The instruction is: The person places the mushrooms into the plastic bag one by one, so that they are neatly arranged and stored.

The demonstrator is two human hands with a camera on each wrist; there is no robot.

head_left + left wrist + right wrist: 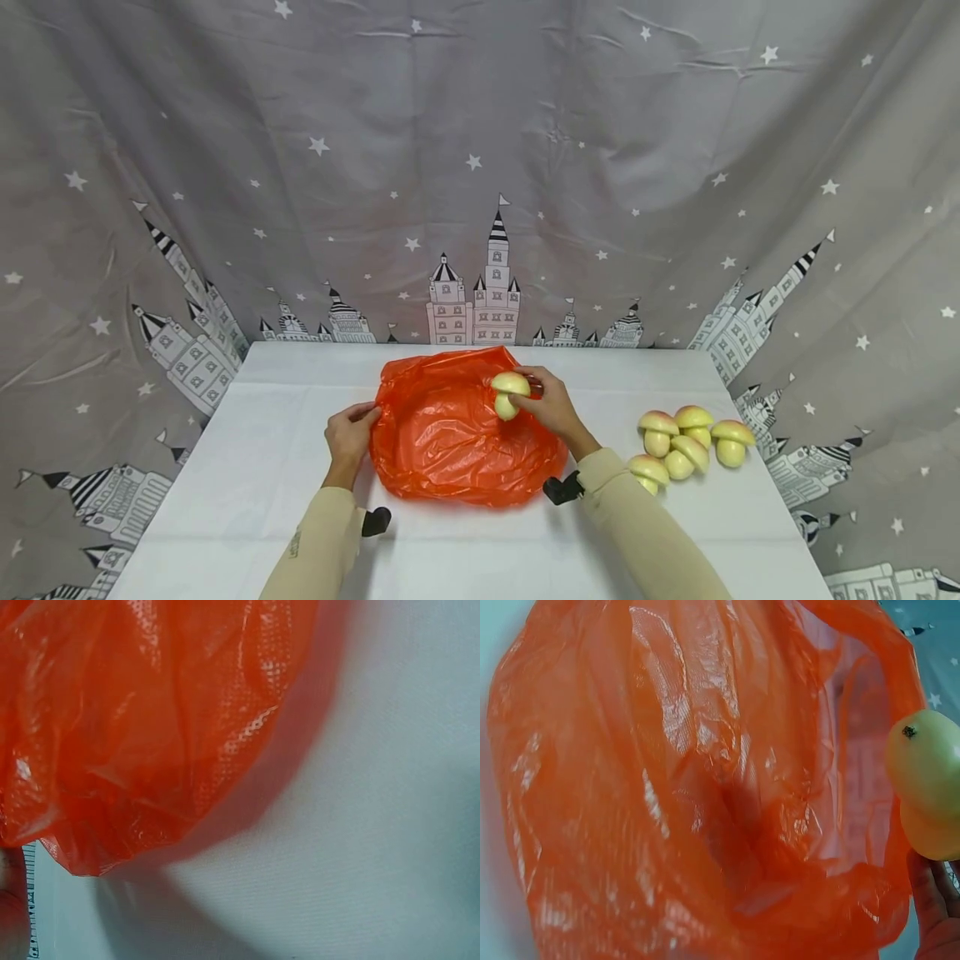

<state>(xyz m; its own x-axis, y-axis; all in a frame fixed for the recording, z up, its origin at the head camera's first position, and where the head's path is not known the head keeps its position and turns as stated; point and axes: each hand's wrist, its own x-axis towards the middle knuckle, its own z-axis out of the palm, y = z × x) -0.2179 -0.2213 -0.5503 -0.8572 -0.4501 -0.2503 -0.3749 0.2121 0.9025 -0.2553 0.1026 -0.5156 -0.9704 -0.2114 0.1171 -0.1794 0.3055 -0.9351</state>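
A red-orange plastic bag (pixel 457 450) lies opened out on the white table, its mouth spread toward the back. My left hand (pixel 349 435) pinches the bag's left edge between thumb and fingers; in the left wrist view only a bit of that hand shows beside the bag (pixel 150 735). Over the right side of the bag, my right hand (pixel 553 408) holds a yellow-green toy mushroom (pixel 511 383), its cap upward. The right wrist view shows this mushroom (pixel 927 769) at the right edge, beside the opening of the bag (pixel 705 825).
Several more toy mushrooms (pixel 692 442) with reddish-yellow caps sit grouped on the right of the white table (pixel 300 375). Behind the table hangs a grey curtain (pixel 570 167) printed with castles and stars. Black wrist cameras (pixel 377 522) are strapped near both sleeves.
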